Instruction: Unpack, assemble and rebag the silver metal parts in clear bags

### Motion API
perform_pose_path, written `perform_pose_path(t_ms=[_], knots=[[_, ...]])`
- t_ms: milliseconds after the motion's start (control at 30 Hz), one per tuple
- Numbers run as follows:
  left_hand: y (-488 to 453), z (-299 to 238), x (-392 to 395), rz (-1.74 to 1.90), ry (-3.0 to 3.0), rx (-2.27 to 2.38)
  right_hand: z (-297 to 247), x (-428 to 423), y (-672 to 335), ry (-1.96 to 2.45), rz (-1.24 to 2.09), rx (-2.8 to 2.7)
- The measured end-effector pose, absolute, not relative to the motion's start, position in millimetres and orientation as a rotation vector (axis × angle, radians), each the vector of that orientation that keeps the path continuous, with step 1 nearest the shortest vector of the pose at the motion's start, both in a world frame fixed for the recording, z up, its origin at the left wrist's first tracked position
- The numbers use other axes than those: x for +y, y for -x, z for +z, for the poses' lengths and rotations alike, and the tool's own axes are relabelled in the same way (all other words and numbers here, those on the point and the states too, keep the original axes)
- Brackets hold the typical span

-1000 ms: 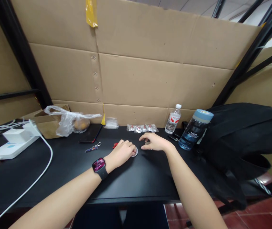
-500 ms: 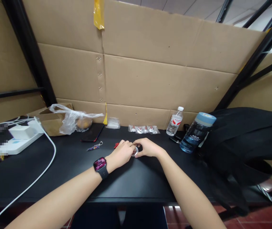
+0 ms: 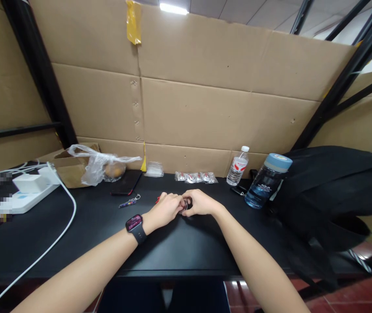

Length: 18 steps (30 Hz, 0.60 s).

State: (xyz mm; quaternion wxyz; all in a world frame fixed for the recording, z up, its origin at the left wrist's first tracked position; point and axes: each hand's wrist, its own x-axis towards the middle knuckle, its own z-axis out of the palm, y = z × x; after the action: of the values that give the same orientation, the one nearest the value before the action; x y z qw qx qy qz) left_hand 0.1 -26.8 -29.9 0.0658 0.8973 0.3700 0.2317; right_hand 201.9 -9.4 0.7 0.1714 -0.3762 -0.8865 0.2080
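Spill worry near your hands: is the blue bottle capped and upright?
Capped and upright: its pale lid sits on the blue bottle, standing base-down on the table.

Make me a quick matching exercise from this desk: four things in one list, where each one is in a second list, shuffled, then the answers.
Things:
1. small round piece
2. smartwatch
3. blue-capped bottle
4. white power strip

Places:
A. far left of the desk
B. pinched between the left hand and the right hand
C. strapped on the left wrist
D. right beside the black bag

Pairs: 1-B, 2-C, 3-D, 4-A
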Motion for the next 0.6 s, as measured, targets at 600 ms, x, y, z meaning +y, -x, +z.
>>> perform_pose_path(t_ms=[600], knots=[[32.1, 0.6, -7.9, 1.022, -2.370, 0.897, 14.3, 1.0, -226.1, 1.018, 0.884, -2.064]])
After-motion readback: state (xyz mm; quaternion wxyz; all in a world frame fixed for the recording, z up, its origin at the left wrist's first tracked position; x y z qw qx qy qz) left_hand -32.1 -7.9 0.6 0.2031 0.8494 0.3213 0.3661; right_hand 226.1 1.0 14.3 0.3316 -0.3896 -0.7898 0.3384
